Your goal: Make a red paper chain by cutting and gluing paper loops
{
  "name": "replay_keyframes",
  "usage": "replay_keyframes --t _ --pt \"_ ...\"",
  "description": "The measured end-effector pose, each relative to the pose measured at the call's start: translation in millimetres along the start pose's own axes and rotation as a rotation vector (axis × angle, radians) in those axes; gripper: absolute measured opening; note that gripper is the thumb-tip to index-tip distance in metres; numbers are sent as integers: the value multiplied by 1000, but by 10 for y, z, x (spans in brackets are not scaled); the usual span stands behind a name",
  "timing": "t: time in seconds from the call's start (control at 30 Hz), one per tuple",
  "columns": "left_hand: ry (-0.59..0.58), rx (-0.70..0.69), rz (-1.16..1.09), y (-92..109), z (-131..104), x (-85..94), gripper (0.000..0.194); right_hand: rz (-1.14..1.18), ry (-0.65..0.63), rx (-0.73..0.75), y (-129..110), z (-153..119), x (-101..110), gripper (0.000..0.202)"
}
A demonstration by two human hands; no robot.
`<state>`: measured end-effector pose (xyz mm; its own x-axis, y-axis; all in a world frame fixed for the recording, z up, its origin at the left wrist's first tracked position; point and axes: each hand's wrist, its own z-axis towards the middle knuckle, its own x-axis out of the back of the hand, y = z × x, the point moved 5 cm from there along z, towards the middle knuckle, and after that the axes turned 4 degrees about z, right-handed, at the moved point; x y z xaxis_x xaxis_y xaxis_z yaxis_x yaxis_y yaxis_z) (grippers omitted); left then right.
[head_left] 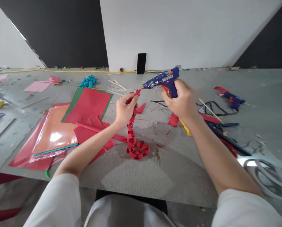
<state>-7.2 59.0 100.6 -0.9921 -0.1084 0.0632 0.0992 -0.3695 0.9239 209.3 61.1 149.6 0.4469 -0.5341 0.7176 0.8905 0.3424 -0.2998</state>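
My right hand (pixel 182 99) grips a blue hot glue gun (pixel 161 80) with an orange trigger. Its metal nozzle points left and meets the end of a red paper strip (pixel 138 92). That strip is pinched between the thumb and fingers of my left hand (pixel 125 108). Below the left hand hangs a red paper chain (pixel 131 134) of linked loops, and its lower part lies curled on the table. Red paper scraps (pixel 141 108) lie just right of the left hand. Whether the strip's other end is joined to the chain is hidden by my fingers.
Red, green and orange sheets (pixel 89 105) are piled at left, some in a clear sleeve. A phone (pixel 141 63) leans on the wall. At right lie another glue gun (pixel 234 100) with a black cord, dark-handled tools (pixel 228 138) and clear rolls (pixel 268 176). Thin sticks (pixel 118 84) lie beyond my hands.
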Motion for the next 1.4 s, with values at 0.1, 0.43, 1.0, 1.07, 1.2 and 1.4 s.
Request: replay_keyframes --t 0.1,0.43,1.0,1.07,1.2,1.4 --pt "1 0 -8 4 2 2 18 -2 -10 -7 -12 -2 13 32" --pt "0 -39 3 -22 25 11 18 44 110 78 73 8 -39 22" --pt "2 -48 -70 -92 46 3 15 67 92 87 109 10 -40 28" --pt "2 -47 -82 -99 48 3 15 73 70 77 114 11 -42 30" --pt "3 -40 -80 -103 46 3 14 56 47 76 139 23 -51 30" --pt "14 -19 -91 -92 44 4 14 17 -6 7 382 65 -367 29"
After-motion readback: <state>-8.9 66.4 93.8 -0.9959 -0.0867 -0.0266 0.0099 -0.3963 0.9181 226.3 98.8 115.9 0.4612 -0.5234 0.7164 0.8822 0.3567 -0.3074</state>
